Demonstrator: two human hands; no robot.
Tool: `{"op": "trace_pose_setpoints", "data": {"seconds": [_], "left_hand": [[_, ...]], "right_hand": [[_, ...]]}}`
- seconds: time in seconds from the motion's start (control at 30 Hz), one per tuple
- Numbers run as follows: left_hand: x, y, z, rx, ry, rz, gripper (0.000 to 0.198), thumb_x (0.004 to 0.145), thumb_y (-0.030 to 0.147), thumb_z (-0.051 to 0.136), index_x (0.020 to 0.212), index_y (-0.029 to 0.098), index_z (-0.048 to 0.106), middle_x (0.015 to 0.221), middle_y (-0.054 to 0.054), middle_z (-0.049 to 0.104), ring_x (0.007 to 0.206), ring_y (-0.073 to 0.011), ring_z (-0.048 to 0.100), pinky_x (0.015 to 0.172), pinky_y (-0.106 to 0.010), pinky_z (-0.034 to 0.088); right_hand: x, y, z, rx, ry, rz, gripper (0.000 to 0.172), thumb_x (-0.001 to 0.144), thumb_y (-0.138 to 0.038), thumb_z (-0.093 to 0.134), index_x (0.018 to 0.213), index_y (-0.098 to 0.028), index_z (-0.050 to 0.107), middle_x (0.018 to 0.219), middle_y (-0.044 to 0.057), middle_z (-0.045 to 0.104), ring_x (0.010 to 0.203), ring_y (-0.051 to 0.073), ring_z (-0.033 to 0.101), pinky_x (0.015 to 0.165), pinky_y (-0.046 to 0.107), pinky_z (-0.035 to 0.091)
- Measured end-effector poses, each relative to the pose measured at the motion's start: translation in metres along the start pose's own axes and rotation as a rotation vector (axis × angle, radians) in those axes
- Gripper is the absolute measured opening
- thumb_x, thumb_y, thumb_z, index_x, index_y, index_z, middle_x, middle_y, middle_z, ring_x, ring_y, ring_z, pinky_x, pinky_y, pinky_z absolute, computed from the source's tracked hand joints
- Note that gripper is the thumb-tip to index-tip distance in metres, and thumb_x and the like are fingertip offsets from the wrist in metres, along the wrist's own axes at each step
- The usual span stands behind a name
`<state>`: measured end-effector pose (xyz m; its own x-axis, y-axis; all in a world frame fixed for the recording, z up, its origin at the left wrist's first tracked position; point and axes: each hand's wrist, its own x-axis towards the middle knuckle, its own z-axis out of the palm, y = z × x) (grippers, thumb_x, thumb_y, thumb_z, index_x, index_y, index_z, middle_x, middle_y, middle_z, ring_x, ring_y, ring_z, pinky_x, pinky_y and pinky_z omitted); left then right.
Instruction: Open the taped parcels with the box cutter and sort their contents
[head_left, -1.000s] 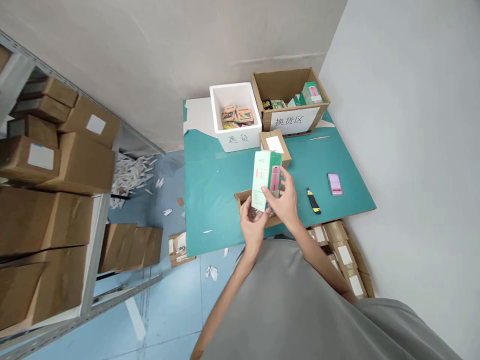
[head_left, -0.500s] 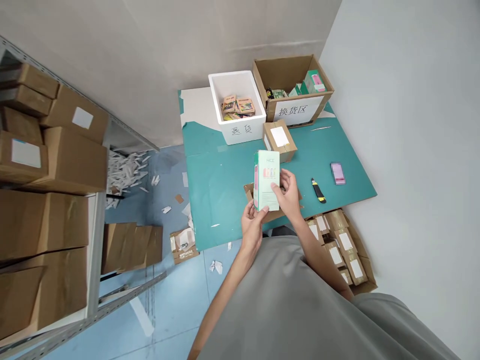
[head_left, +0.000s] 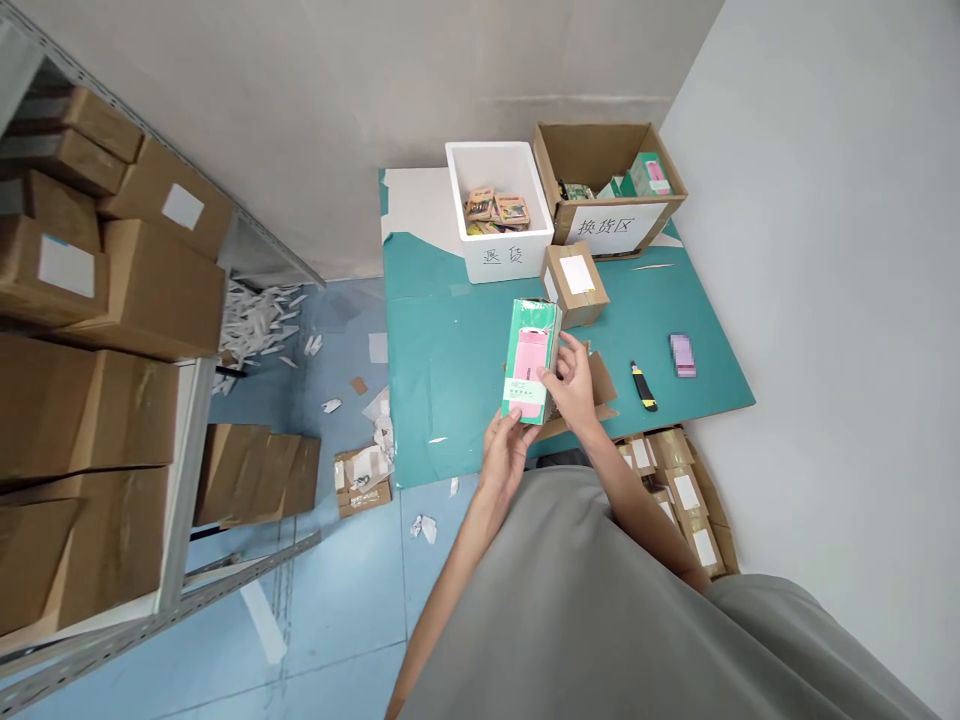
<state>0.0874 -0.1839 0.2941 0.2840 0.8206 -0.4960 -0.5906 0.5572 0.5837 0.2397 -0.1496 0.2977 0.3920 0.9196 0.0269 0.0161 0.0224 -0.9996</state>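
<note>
Both hands hold a green product box (head_left: 530, 361) with a pink item pictured on its face, upright above the near edge of the teal table (head_left: 450, 350). My left hand (head_left: 507, 452) grips its bottom end from below. My right hand (head_left: 574, 382) pinches its right side. Under the hands lies an opened brown carton (head_left: 598, 385), partly hidden by them.
A small taped carton (head_left: 576, 283), a white foam bin (head_left: 497, 220) of packets and a labelled cardboard box (head_left: 609, 185) stand at the table's back. A utility knife (head_left: 643, 386) and a purple pad (head_left: 683, 355) lie right. Shelves of cartons (head_left: 97, 320) stand left; labelled boxes (head_left: 679, 490) sit under the table.
The green box has been turned in my hands: its pale printed side showed before, and the face with the pink item shows now. The view shifted slightly.
</note>
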Motion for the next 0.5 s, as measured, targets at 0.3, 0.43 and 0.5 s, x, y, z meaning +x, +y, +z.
{"op": "trace_pose_setpoints", "data": {"seconds": [0.3, 0.43, 0.5], "left_hand": [[0.009, -0.015, 0.008, 0.219, 0.166, 0.284, 0.086, 0.064, 0.044, 0.112, 0.136, 0.027, 0.07, 0.145, -0.011, 0.076, 0.141, -0.0311, 0.071, 0.118, -0.041, 0.058], [0.007, -0.015, 0.008, 0.3, 0.123, 0.385, 0.082, 0.064, 0.047, 0.112, 0.131, 0.027, 0.069, 0.142, -0.01, 0.074, 0.144, -0.0318, 0.068, 0.116, -0.039, 0.058], [0.009, -0.012, 0.006, 0.265, 0.083, 0.337, 0.074, 0.071, 0.054, 0.107, 0.13, 0.029, 0.069, 0.141, -0.009, 0.075, 0.144, -0.032, 0.068, 0.114, -0.04, 0.059]], "right_hand": [[-0.009, -0.024, 0.003, -0.22, 0.088, -0.106, 0.09, 0.093, -0.065, 0.089, 0.169, -0.034, 0.051, 0.175, 0.017, 0.053, 0.162, 0.039, 0.055, 0.129, 0.061, 0.057], [-0.002, -0.02, 0.004, -0.182, 0.125, -0.096, 0.084, 0.096, -0.066, 0.087, 0.166, -0.032, 0.054, 0.17, 0.017, 0.059, 0.157, 0.037, 0.06, 0.127, 0.058, 0.058], [0.005, -0.012, 0.002, -0.097, 0.127, -0.082, 0.083, 0.097, -0.067, 0.084, 0.164, -0.03, 0.052, 0.169, 0.018, 0.061, 0.152, 0.035, 0.066, 0.124, 0.055, 0.061]]}}
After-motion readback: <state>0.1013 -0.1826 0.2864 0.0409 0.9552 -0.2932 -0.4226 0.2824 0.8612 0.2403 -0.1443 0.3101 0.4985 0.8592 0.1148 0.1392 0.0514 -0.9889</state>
